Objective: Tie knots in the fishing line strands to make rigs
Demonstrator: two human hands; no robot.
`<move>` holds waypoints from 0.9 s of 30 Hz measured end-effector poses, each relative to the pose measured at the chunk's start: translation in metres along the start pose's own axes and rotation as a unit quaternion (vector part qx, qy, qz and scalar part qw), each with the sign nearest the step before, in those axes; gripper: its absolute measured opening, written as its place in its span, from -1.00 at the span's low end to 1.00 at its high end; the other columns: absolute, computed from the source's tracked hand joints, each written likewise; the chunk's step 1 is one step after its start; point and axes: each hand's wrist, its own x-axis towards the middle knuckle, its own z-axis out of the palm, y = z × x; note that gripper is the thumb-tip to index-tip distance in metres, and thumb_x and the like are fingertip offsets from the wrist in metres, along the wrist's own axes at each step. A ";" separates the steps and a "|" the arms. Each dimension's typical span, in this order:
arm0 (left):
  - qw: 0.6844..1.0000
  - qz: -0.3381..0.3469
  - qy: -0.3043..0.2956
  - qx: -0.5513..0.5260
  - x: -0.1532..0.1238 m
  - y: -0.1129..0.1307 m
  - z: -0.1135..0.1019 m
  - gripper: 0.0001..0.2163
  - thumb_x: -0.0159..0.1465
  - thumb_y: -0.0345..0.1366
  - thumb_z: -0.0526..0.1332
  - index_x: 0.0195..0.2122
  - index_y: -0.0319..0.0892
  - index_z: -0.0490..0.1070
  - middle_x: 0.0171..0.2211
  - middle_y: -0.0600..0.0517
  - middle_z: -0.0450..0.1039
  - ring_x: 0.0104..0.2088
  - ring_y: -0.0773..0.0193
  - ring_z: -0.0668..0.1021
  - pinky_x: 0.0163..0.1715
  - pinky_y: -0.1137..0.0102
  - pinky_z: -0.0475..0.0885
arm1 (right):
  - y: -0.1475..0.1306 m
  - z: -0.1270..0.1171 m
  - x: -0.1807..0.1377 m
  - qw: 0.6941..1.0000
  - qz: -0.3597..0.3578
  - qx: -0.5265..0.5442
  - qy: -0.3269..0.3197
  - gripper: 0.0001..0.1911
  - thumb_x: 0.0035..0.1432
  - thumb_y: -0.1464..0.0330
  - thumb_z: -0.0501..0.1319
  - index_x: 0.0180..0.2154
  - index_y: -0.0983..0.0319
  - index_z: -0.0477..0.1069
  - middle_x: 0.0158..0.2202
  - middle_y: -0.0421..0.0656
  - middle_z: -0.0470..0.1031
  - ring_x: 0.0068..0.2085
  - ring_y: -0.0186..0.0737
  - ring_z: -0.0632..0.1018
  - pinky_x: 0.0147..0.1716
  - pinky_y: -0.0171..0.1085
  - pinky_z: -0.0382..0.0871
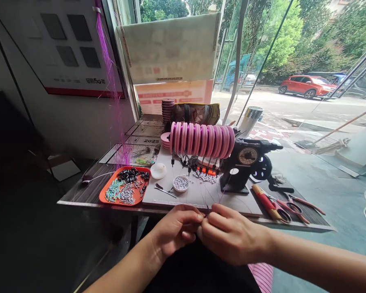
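Note:
My left hand [175,230] and my right hand [232,234] meet fingertip to fingertip just below the table's near edge. Both are pinched closed on something tiny and dark between them; I cannot make out what it is. A thin line [224,191] runs from the pinch up toward the black winding machine [247,165]. Behind it a row of pink spools [201,140] hangs on a rod, with small dark pieces dangling on lines beneath.
An orange tray [105,195] of small parts sits at the left. A small white bowl of beads [181,183], tweezers [164,190], a white disc [158,171] and loose beads [205,177] lie on the grey mat [201,195]. Red scissors [289,207] lie right. Purple strands [111,77] hang left.

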 end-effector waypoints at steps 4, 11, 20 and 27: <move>0.999 0.032 0.012 0.015 -0.002 -0.002 0.001 -0.93 -0.13 -0.37 0.24 -0.63 -0.24 0.35 -0.70 0.20 0.12 -0.71 0.54 0.11 -0.73 0.56 -0.10 | -0.003 -0.001 0.001 0.998 0.003 0.056 -0.024 -0.74 0.19 0.56 -0.02 -0.41 0.33 0.40 -0.50 -0.15 0.38 -0.45 -0.27 0.28 -0.46 -0.23 0.14; 0.903 0.324 0.082 0.270 -0.009 -0.015 0.003 -0.87 0.13 -0.33 0.21 -0.54 -0.23 0.41 -0.40 0.05 0.35 -0.61 0.49 0.24 -0.67 0.52 0.13 | 0.008 -0.017 0.016 0.816 0.302 0.492 0.021 -0.76 0.23 0.32 0.10 -0.45 0.27 0.36 -0.47 -0.19 0.40 -0.40 -0.33 0.37 -0.37 -0.34 0.27; 0.468 0.626 0.228 0.581 -0.010 -0.030 0.002 -0.82 0.16 -0.55 0.13 -0.25 -0.24 0.42 -0.34 -0.10 0.46 -0.43 0.27 0.52 -0.41 0.44 0.42 | 0.026 -0.004 0.030 0.576 0.444 0.683 0.065 -0.67 -0.02 0.18 0.31 -0.50 0.31 0.32 -0.54 -0.27 0.31 -0.49 -0.42 0.32 -0.46 -0.39 0.22; 0.887 0.335 0.068 0.311 -0.014 -0.005 0.005 -0.90 0.08 -0.47 0.17 -0.53 -0.20 0.43 -0.51 0.02 0.42 -0.55 0.38 0.41 -0.56 0.50 0.28 | 0.018 -0.021 0.015 0.823 0.303 0.479 0.031 -0.93 0.15 0.41 0.13 -0.28 0.28 0.31 -0.34 -0.15 0.34 -0.38 -0.35 0.36 -0.40 -0.35 0.29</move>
